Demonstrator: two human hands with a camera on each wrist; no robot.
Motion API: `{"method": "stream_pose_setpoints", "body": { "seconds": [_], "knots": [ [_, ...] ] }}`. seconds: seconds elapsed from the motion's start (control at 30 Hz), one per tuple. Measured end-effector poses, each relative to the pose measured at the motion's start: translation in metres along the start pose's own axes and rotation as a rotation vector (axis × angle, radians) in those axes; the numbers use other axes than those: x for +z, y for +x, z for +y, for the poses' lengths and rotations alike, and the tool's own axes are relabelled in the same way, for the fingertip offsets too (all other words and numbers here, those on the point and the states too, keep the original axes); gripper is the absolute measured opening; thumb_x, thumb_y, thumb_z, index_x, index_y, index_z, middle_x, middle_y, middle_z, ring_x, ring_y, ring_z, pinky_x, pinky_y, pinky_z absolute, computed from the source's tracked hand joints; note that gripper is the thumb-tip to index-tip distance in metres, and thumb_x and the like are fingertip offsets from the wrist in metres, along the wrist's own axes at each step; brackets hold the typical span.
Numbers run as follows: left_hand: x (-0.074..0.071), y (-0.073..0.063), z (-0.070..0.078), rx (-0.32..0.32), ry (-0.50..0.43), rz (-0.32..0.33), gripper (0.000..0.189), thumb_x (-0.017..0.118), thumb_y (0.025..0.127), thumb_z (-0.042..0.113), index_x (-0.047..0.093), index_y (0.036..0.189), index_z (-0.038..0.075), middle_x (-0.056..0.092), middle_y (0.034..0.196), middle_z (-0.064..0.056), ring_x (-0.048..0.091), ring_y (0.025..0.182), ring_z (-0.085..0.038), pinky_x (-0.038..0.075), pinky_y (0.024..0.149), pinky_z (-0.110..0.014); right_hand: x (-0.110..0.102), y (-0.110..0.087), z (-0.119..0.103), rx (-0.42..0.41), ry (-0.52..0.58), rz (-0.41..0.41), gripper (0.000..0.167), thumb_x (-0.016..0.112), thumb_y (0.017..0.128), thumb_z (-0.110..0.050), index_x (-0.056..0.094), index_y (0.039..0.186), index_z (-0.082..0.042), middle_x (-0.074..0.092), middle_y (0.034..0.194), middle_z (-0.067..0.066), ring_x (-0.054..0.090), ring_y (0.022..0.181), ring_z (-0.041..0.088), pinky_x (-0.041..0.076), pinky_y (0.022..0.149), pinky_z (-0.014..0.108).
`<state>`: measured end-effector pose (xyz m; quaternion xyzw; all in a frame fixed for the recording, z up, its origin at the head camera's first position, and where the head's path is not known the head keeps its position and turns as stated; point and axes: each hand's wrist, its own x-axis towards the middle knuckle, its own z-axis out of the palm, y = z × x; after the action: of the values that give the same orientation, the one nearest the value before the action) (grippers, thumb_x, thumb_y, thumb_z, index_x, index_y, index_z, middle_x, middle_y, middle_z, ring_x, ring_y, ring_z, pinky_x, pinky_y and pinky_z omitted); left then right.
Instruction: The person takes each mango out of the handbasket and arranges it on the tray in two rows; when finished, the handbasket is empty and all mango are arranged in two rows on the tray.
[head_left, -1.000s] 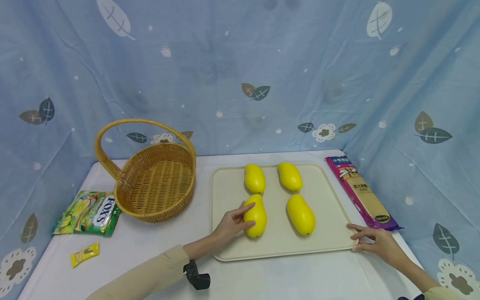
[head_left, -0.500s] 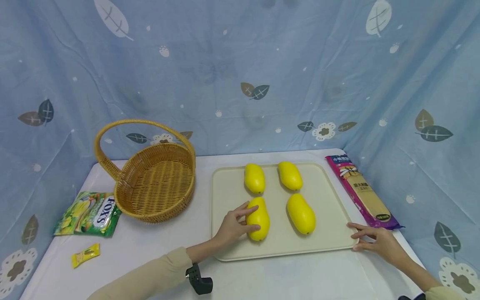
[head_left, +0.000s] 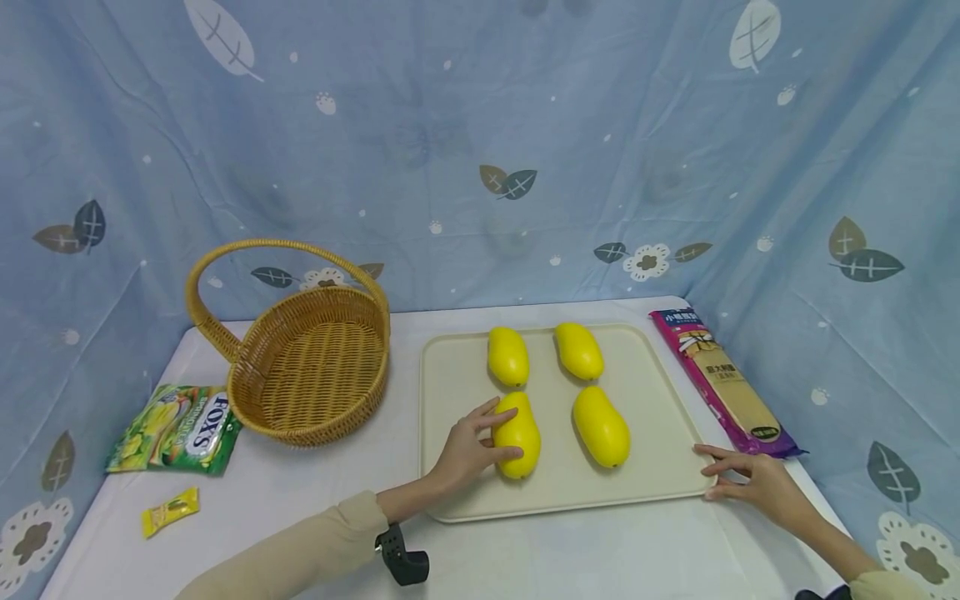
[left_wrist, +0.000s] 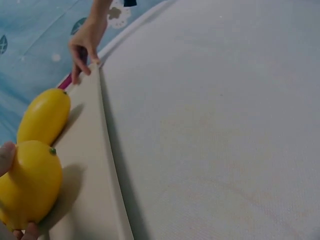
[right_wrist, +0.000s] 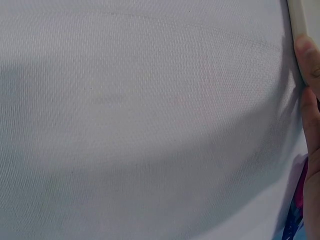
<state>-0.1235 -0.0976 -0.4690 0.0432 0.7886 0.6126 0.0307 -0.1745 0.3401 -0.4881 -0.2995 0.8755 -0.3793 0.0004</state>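
Note:
Yellow mangoes, several in all, lie in two rows on a beige tray. My left hand holds the front left mango, fingers and thumb around its left side; in the left wrist view only fingertips show on that mango. The front right mango lies beside it. Behind are the back left mango and the back right mango. My right hand holds the tray's front right corner between thumb and fingers; the right wrist view shows the thumb on the tray rim.
A wicker basket with a tall handle stands at the left. By it lie a green FOX'S candy bag and a small yellow wrapped candy. A purple noodle packet lies right of the tray. Blue curtains enclose the table.
My left hand has shifted the front left mango slightly right and toward the front, away from the back left one. My right hand has stayed at the tray corner.

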Motion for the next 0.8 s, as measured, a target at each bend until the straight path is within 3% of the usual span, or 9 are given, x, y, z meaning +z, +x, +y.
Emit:
{"method": "stream_pose_setpoints", "body": {
  "seconds": [0.4,0.47,0.63,0.73,0.8],
  "knots": [
    [-0.003,-0.002,0.002,0.029,-0.007,0.011,0.056,0.081,0.077,0.014,0.061,0.128,0.004,0.033,0.151,-0.020,0.034,0.136,-0.039,0.050,0.092,-0.037,-0.001,0.001,0.000,-0.020,-0.021,0.004,0.023,0.084,0.065,-0.004,0.075,0.087,-0.008,0.065,0.119,-0.013,0.052,0.101,-0.015,0.041,0.078,-0.001],
    [-0.002,-0.003,0.000,0.031,0.007,0.031,0.052,0.080,0.079,0.015,0.063,0.126,0.004,0.036,0.149,-0.020,0.039,0.133,-0.038,0.049,0.095,-0.039,0.000,0.001,-0.001,-0.032,-0.007,0.004,0.024,0.083,0.066,-0.003,0.075,0.087,-0.007,0.063,0.120,-0.015,0.052,0.101,-0.015,0.041,0.079,-0.001],
    [0.006,-0.008,-0.002,-0.006,0.037,0.086,0.045,0.074,0.085,0.020,0.063,0.127,0.008,0.045,0.143,-0.018,0.047,0.127,-0.036,0.035,0.107,-0.051,0.000,0.000,-0.001,-0.032,0.000,0.008,0.024,0.083,0.066,-0.003,0.075,0.088,-0.007,0.064,0.120,-0.015,0.051,0.102,-0.016,0.041,0.080,-0.001],
    [0.010,-0.012,-0.002,-0.025,0.032,0.091,0.046,0.071,0.088,0.020,0.060,0.131,0.010,0.044,0.145,-0.017,0.039,0.134,-0.037,0.027,0.111,-0.054,0.000,0.000,-0.001,-0.020,-0.008,0.009,0.023,0.083,0.066,-0.004,0.075,0.087,-0.008,0.064,0.119,-0.015,0.049,0.103,-0.017,0.041,0.079,-0.001],
    [0.012,-0.014,-0.002,-0.023,0.020,0.087,0.045,0.069,0.089,0.018,0.059,0.133,0.011,0.041,0.146,-0.018,0.035,0.136,-0.037,0.028,0.111,-0.053,-0.001,0.000,-0.002,-0.017,-0.010,0.012,0.023,0.083,0.066,-0.004,0.075,0.087,-0.008,0.063,0.119,-0.017,0.049,0.103,-0.017,0.040,0.079,-0.001]
  ]
}}
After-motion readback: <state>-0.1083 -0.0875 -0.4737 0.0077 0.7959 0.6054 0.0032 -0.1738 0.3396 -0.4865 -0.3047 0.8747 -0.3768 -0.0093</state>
